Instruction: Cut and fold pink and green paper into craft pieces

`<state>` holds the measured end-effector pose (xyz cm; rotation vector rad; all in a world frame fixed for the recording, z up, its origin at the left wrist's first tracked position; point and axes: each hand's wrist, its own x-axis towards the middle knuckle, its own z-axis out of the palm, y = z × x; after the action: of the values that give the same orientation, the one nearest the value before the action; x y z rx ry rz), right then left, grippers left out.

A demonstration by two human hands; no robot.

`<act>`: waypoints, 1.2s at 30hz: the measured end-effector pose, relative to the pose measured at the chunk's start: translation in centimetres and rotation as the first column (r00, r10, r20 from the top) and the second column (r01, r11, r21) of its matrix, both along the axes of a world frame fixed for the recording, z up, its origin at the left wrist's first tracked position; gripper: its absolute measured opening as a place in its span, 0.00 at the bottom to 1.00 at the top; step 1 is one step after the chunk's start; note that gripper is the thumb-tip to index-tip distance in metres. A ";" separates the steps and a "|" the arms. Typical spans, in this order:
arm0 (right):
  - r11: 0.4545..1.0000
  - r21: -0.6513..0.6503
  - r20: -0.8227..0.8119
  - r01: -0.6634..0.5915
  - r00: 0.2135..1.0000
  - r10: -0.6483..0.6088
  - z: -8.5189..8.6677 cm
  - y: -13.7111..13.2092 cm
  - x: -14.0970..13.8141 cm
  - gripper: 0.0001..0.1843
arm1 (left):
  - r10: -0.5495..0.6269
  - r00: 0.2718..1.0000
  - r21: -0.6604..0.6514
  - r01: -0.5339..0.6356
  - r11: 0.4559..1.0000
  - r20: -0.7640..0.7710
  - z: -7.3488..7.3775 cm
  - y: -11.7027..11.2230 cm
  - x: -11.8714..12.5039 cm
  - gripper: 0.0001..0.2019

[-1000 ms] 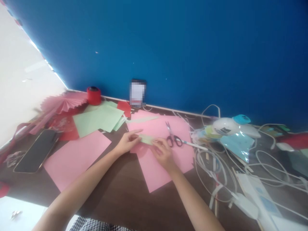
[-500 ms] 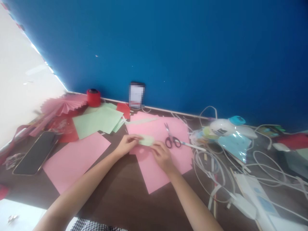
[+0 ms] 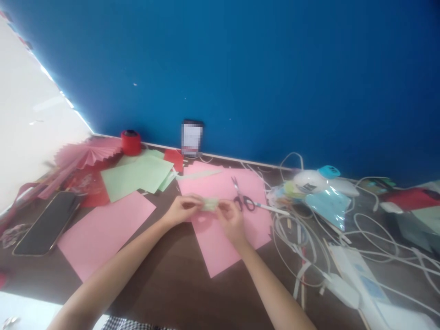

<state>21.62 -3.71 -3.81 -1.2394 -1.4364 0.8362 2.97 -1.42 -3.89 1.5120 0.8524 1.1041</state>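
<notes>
A small piece of pale green paper is stretched between my two hands, above pink paper sheets on the dark table. My left hand pinches its left end. At the other end, my right hand grips it between thumb and fingers. Faint lines run along the strip, but blur hides whether they are folds. Just right of my right hand, scissors with dark handles lie partly opened on the pink paper, beside a white pen-like stick.
Left lie a pink sheet, green sheets, a dark phone and a pleated pink paper fan. A red roll stands by the blue wall. Tangled white cables and a blue packet cover the right side.
The green paper looks narrower and lined now, where it was a flatter, broader piece. My right fingers have curled closer around its end. The view has shifted slightly.
</notes>
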 end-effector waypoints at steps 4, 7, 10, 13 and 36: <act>0.989 0.008 0.079 -0.151 0.986 0.150 0.2 -0.3 0.1 0.17 | -0.052 0.993 0.086 0.061 0.994 -0.103 0.3 -0.1 -0.1 0.08; 0.977 0.056 0.088 -0.203 0.976 0.198 0.2 -0.3 -0.2 0.21 | -0.132 0.976 0.079 0.147 0.986 -0.171 0.8 -0.3 0.0 0.08; 0.987 0.110 0.149 -0.120 0.983 0.103 0.3 0.2 0.1 0.20 | -0.167 0.964 0.031 0.177 0.984 -0.205 1.0 -0.5 0.2 0.09; 0.969 0.228 0.346 0.092 0.923 -0.169 0.6 1.1 2.0 0.12 | -0.007 0.979 -0.020 0.003 1.000 -0.206 0.7 -0.3 0.2 0.10; 0.952 0.154 0.979 0.266 0.088 -0.183 2.4 1.3 5.3 0.13 | 0.419 0.904 -0.184 -0.428 0.885 -0.084 0.4 0.6 -0.7 0.17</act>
<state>26.88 -2.42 -1.43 -2.2169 -2.1255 -0.4393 2.24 -0.85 -3.49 1.2131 1.3273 1.2588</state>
